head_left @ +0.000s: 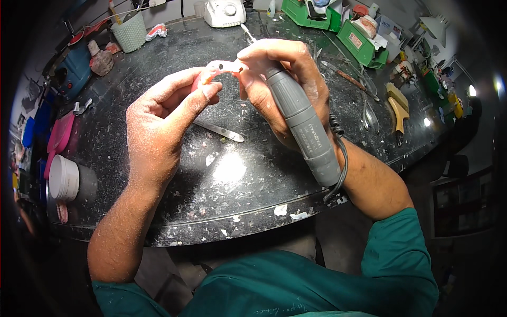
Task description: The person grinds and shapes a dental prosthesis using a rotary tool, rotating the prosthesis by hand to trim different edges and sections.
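Left hand [163, 113] pinches a pink dental plate [222, 68] between thumb and curled fingers, wrist bent upward above the black worktop [253, 179]. Right hand [280, 79] wraps a grey rotary handpiece [303, 124] pen-fashion, its tip meeting the plate, forearm angled in from the lower right.

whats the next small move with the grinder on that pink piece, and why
Probably ease the grinder tip along the pink piece's edge. The right hand already holds the tip at it, the left hand pinches its other end, and both are raised above the dusty bench.
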{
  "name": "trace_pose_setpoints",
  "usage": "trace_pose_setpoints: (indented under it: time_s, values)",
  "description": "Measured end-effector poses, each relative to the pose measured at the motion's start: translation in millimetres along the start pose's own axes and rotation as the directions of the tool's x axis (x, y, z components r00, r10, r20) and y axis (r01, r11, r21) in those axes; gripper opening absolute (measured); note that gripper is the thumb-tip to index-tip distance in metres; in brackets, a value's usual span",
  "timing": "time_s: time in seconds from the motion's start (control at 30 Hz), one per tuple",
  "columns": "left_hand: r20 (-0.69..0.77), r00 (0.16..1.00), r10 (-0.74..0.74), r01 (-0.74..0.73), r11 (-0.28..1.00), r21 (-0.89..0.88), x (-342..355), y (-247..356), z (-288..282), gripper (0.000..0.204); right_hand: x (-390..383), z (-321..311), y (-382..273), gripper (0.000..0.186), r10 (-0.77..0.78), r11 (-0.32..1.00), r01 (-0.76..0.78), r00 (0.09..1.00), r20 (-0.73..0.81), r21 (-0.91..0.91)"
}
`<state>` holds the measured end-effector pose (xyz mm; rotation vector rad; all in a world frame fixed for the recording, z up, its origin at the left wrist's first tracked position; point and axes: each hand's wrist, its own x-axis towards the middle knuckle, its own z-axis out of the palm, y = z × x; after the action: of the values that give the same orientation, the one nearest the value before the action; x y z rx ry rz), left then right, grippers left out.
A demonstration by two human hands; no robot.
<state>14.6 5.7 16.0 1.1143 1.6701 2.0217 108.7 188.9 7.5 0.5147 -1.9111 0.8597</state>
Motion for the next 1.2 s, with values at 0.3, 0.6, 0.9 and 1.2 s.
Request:
trace_pose_setpoints:
  time_s: [0.3,0.6,0.9,1.2]
  values:
    - [-0.008,1.000,0.013,-0.013,1.000,-0.017,0.2,-0.6,3.5,0.031,-0.8,-1.3,2.3,0.033,0.017,0.999,-0.017,1.000,0.001,0.032]
    - [0.021,1.000,0.021,-0.022,0.997,0.075,0.5,-2.1,-0.4,0.031,-0.9,-0.1,-0.2,0.031,-0.005,0.999,0.005,1.000,-0.012,-0.032]
    - [0.032,0.999,0.014,-0.017,0.996,0.084,-0.6,-0.8,0.4,0.032,-0.9,-0.2,-3.0,0.029,-0.009,0.999,0.010,1.000,0.003,-0.032]
    - [0.030,1.000,0.001,-0.002,0.999,0.032,-0.8,-0.1,1.2,0.027,0.1,-1.2,-3.0,0.027,-0.027,0.999,0.027,1.000,0.014,-0.028]
